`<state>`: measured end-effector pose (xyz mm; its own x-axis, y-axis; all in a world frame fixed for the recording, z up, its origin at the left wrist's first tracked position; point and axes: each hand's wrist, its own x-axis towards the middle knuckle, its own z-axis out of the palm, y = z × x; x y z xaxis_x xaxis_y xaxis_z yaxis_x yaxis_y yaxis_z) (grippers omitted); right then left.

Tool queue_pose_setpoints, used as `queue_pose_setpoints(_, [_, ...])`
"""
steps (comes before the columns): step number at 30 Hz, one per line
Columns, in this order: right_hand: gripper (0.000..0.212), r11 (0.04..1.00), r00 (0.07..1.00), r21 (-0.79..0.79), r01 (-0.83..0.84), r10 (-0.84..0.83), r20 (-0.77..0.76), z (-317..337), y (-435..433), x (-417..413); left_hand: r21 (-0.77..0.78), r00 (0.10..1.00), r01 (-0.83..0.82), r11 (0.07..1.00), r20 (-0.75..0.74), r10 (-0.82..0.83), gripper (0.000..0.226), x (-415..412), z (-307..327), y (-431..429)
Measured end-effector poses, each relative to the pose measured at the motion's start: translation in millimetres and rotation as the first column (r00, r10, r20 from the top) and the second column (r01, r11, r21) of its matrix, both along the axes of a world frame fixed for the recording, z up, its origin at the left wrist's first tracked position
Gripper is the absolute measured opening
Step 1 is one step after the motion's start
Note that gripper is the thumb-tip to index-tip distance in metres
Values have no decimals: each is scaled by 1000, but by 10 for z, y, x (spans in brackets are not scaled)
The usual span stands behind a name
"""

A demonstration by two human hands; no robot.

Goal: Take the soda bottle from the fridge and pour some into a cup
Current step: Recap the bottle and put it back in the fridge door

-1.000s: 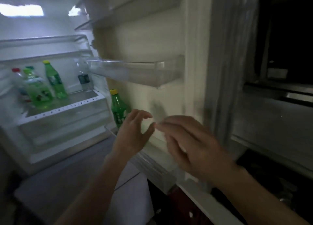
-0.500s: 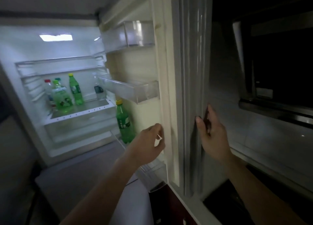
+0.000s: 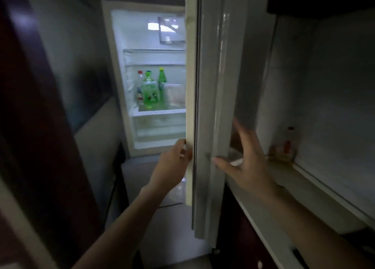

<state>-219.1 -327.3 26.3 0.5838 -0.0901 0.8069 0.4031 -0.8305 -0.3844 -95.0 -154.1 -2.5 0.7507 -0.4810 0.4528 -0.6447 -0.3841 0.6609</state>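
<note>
The fridge (image 3: 129, 37) is seen open and lit, so only the opening is done. Nothing has been taken or poured, and no cup is in sight. The soda bottle (image 3: 162, 80) is stood upright on the shelf (image 3: 160, 111), well apart from both hands. By the left hand (image 3: 174, 163) the edge of the fridge door (image 3: 211, 106) is gripped. The right hand (image 3: 246, 163) is held spread and empty beside the door's outer face.

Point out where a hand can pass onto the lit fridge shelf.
Free, it seems: the shelf strip between the slim green bottle and the door edge. Crowded: the shelf's left end, where the red-capped bottle and big green bottle bunch beside it.
</note>
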Motion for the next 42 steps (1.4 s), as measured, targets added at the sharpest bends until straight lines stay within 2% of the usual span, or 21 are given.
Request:
queue_pose_setpoints(3, [114, 986, 999, -161, 30, -34, -22, 186, 427, 467, -102, 999, -32, 994, -35, 28, 63, 104, -1, 437])
queue_pose_setpoints(5, [122, 955, 994, -279, 105, -108, 5, 267, 678, 761, -137, 998, -64, 988, 7, 65, 79, 160, -23, 686])
queue_pose_setpoints(7, [128, 920, 991, -371, 129, -134, 13, 360, 891, 1038, -157, 999, -45, 987, 17, 48, 81, 253, -54, 899])
queue_pose_setpoints(10, [125, 833, 994, -542, 107, -101, 41, 593, 1089, 1463, -182, 1000, -26, 983, -21, 22, 86, 439, -85, 1107])
queue_pose_setpoints(13, [114, 695, 994, -711, 107, -53, 97, 914, 1174, 1848, -241, 997, -59, 969, -58, 46, 90, 667, -88, 1207])
queue_pose_setpoints(16, [99, 564, 981, -814, 138, 33, 189, 1142, 1251, 2236, -221, 984, -174, 960, -73, 161, 91, 951, -80, 1244])
queue_pose_setpoints(21, [86, 464, 951, -882, 84, 227, 210, 1234, 1377, 3091, -220, 937, -345, 913, -25, 348, 85, 1569, -120, 1278])
queue_pose_setpoints(24, [83, 458, 933, -886, 66, 286, 218, 1281, 1453, 3564, -262, 891, -453, 852, -93, 445, 77, 1859, -105, 1220])
queue_pose_setpoints(29, [83, 448, 915, -889, 91, 315, 253, 1298, 1488, 4114, -325, 871, -491, 808, -165, 463, 68, 2361, -104, 1173])
queue_pose_setpoints(33, [85, 449, 920, -886, 114, 289, 265, 1326, 1520, 4422, -360, 863, -505, 785, -231, 450, 66, 2713, -123, 1147])
queue_pose_setpoints(38, [86, 444, 951, -884, 145, 184, 249, 1299, 1557, 4800, -367, 889, -447, 816, -287, 358, 59, 3116, -66, 1157])
queue_pose_setpoints(42, [84, 448, 964, -884, 133, 147, 220, 1310, 1557, 5008, -285, 883, -467, 837, -199, 425, 58, 3369, -74, 1206])
